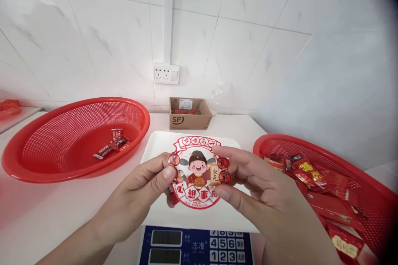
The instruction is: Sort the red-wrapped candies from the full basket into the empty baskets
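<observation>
Between both hands is a round red-and-white printed cutout card (199, 192), its cartoon figure in a black hat facing me. My left hand (144, 190) pinches its left edge with thumb and fingers. On the opposite edge, my right hand (248, 186) is closed the same way. A small dark-and-red wrapped piece (172, 196) shows partly by the left fingers; whether they grip it I cannot tell. Below the card lies the white tray (155, 145) of a blue digital scale (198, 256), whose keypad and displays face me.
A red perforated basket (77, 109) on the left holds several small wrapped snacks (113, 145). Another red basket (317, 147) on the right holds many red packets (332, 207). Behind the scale, a cardboard box (190, 122) stands near the tiled wall (124, 29), below a power socket (166, 73).
</observation>
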A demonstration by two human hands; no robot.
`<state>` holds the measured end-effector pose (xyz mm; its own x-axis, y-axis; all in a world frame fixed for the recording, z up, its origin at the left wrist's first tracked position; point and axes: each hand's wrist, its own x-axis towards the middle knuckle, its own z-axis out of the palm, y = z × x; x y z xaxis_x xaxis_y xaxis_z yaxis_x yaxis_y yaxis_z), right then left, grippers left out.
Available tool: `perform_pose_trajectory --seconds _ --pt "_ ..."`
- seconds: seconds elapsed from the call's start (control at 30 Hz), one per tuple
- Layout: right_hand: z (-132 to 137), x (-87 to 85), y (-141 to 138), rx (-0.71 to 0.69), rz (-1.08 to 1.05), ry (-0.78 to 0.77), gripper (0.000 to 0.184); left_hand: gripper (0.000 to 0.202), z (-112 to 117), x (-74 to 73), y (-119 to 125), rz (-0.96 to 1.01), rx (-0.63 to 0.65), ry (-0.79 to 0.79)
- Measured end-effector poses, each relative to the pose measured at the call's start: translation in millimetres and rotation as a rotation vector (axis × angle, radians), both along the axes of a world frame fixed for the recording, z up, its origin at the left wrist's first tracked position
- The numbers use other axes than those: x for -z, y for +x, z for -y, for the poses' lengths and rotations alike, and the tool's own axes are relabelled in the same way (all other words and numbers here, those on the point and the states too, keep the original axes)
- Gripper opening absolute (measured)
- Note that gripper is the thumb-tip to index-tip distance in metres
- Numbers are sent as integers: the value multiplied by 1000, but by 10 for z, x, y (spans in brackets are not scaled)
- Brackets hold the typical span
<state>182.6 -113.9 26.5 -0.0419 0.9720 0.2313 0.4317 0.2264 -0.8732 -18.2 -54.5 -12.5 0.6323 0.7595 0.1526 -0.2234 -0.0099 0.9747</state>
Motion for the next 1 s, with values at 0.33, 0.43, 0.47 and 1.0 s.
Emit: perform_pose_trajectory --seconds 0.33,0.43,0.47,1.0 --pt "-17 6 17 69 88 22 43 18 -7 -89 37 -30 76 107" --pt "-21 4 89 223 176 92 44 17 -10 -64 23 -15 62 63" --pt "-26 8 126 294 227 118 45 18 -9 -55 19 -5 48 40" --pt "-296 175 374 382 727 -22 32 50 144 -114 27 53 -83 -102"
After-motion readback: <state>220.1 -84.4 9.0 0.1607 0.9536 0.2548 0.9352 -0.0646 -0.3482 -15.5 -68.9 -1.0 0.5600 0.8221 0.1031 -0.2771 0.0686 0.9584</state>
